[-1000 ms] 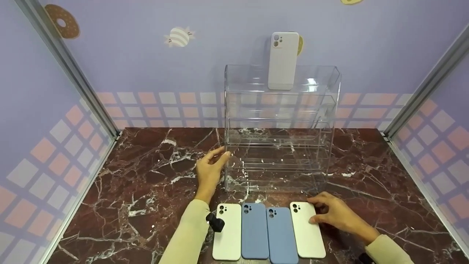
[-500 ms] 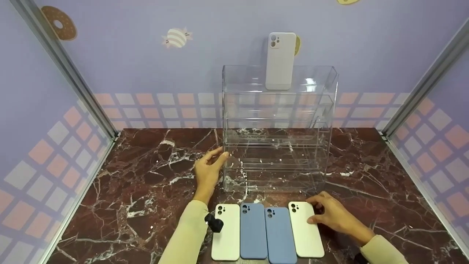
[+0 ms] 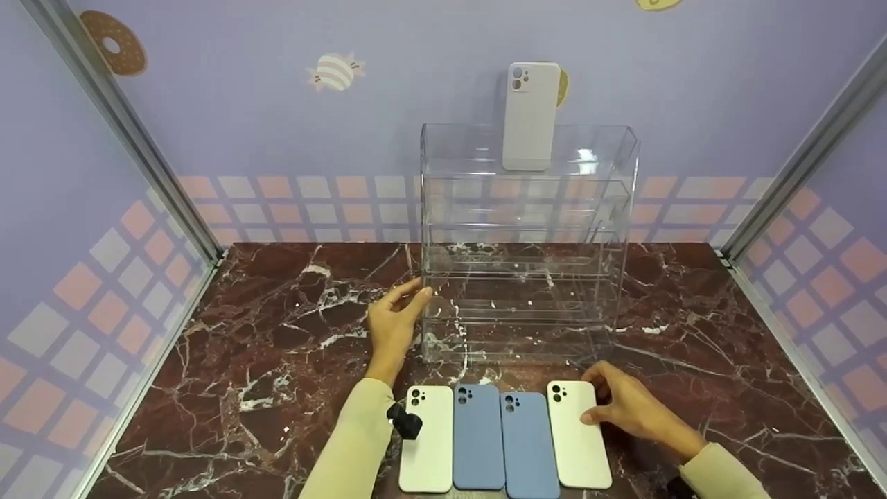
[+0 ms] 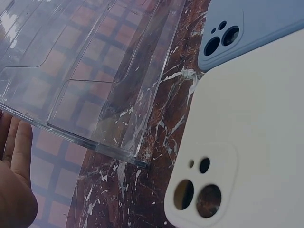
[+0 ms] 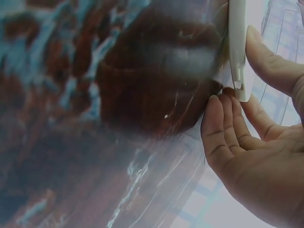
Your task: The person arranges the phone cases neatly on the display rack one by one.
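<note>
My right hand (image 3: 634, 409) pinches the upper right edge of a white phone case (image 3: 578, 443), thumb on its face and fingers at its top corner. The right wrist view shows this case (image 5: 239, 52) edge-on between thumb and fingers. My left hand (image 3: 396, 322) touches the left side of a clear acrylic tiered rack (image 3: 527, 319); in the left wrist view its fingers (image 4: 21, 149) lie straight against the rack's edge. Two blue cases (image 3: 479, 436) and another white case (image 3: 433, 450) lie in a row to the left of the pinched one.
A pale phone case (image 3: 530, 118) stands upright in the rack's top tier. The rack stands on a red marbled table (image 3: 291, 388), behind the row of cases. Patterned walls (image 3: 277, 125) enclose the back and both sides. A black wrist camera (image 3: 405, 421) overlaps the left white case.
The head view has shifted slightly. My right fingers have moved a little at the white case's top corner; my left hand stays at the rack.
</note>
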Motion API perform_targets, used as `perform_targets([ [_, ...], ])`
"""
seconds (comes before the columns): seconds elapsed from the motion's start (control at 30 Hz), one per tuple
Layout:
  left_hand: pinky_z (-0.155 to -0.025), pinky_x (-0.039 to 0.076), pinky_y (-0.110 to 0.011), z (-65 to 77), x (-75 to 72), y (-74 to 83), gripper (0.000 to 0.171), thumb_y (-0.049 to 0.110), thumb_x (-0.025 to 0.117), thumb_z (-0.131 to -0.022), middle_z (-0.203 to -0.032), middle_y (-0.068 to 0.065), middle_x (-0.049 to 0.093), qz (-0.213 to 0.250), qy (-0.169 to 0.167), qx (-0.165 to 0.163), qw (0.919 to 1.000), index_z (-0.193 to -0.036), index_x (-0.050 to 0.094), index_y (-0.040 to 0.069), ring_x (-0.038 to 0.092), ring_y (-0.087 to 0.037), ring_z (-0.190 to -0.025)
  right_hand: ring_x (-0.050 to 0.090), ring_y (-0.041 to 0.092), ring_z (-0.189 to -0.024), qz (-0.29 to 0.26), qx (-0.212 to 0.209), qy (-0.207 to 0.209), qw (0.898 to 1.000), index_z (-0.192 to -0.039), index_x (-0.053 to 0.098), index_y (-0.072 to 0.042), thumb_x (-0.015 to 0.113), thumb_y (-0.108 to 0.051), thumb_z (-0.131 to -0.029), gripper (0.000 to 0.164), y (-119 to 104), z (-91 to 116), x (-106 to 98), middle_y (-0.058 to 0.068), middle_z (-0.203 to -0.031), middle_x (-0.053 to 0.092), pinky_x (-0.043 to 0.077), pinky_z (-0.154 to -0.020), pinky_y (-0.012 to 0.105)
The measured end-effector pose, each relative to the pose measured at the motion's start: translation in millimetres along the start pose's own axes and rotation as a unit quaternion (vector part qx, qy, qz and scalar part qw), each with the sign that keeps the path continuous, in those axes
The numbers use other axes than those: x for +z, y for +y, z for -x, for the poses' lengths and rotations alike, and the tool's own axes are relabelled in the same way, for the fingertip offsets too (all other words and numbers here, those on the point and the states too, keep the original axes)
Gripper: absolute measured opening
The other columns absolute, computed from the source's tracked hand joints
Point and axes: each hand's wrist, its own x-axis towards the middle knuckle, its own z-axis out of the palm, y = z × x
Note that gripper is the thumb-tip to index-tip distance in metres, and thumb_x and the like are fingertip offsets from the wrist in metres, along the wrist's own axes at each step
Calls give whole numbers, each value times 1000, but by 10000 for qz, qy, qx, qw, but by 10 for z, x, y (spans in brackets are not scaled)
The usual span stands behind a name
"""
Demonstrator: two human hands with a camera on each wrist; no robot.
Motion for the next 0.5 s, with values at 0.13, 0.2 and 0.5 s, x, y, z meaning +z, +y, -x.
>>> perform_targets([
  [0.13,-77,64,-25,4,-7,-10,29,2,83,-92,-100,-20,79,31,-22,-18,10000,-118,77,-7,77,-14,-86,64,23,-89,-277,68,-110,9995,-123,60,3,94,-15,-82,56,22,-5,-29,6,-98,66,56,-69,30],
  [0.2,-78,64,-25,9,-10,-9,30,3,83,-92,-101,-19,79,-50,-42,-13,10000,-119,76,-8,77,-14,-87,64,23,-89,-384,105,-113,9991,-123,62,3,93,-16,-83,53,21,-3,-55,6,-99,67,56,-70,30],
  [0.5,-79,63,-26,-12,-8,-17,27,2,83,-92,-101,-18,79,-110,-54,58,9999,-117,79,-5,77,-15,-88,72,19,-89,-580,-137,297,9978,-119,73,2,77,-9,-98,24,-63,-9,-249,11,-104,74,64,-75,32],
])
